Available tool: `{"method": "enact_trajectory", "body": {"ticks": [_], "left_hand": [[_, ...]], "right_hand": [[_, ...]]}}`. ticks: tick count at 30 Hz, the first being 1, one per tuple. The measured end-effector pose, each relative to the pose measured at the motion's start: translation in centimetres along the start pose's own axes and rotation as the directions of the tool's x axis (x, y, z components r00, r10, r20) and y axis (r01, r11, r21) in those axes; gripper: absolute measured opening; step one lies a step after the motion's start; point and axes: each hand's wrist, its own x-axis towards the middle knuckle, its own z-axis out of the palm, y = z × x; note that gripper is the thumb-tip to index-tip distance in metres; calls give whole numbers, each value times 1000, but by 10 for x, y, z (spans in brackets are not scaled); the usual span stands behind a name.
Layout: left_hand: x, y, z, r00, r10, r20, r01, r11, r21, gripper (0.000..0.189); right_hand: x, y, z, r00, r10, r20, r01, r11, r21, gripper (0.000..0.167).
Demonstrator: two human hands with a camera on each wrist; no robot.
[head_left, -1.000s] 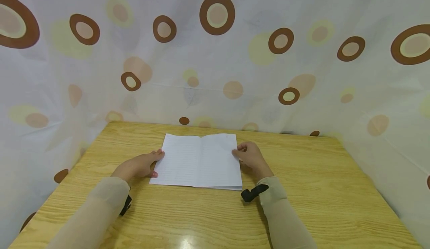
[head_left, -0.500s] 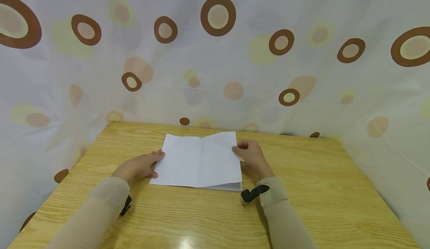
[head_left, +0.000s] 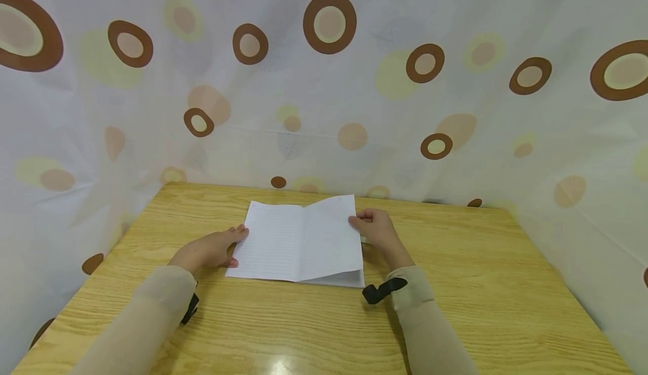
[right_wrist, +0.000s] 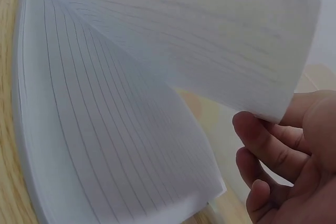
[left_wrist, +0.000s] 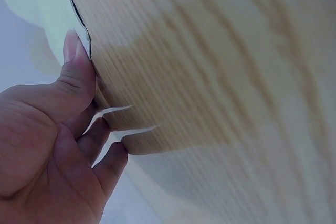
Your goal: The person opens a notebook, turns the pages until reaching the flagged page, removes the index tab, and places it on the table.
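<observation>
An open lined notebook (head_left: 270, 243) lies on the wooden table. At its left edge rests my left hand (head_left: 208, 250), fingers and thumb spread along the margin. The left wrist view shows that thumb (left_wrist: 79, 80) on the notebook's edge, the fingers extended beside it. My right hand (head_left: 381, 235) pinches the outer edge of the right-hand page (head_left: 331, 237), which is lifted and slopes up from the fold. In the right wrist view the raised page (right_wrist: 236, 35) stands apart from the lined sheet (right_wrist: 110, 129) beneath it, its corner between thumb and fingers.
The wooden table (head_left: 283, 324) extends around the notebook. Behind it and at both sides hangs a pale sheet (head_left: 283, 82) printed with brown rings and dots. Dark straps (head_left: 383, 290) sit at both wrists.
The right-hand page has risen off the sheets below, widening the gap at its near edge. My right hand has shifted slightly up with it. The left hand stays in place.
</observation>
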Motion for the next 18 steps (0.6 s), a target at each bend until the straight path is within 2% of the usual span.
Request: {"method": "enact_trajectory", "body": {"ticks": [4,18], "left_hand": [[0,-1,0,1000,8,0,-8,1000,12,83],[1,-3,0,1000,3,5,-3,1000,-2,83]], "right_hand": [[-1,-2,3,1000,-13,-6,14,999,46,29],[-2,-9,10,999,30,-18,-26,979,204,28]]}}
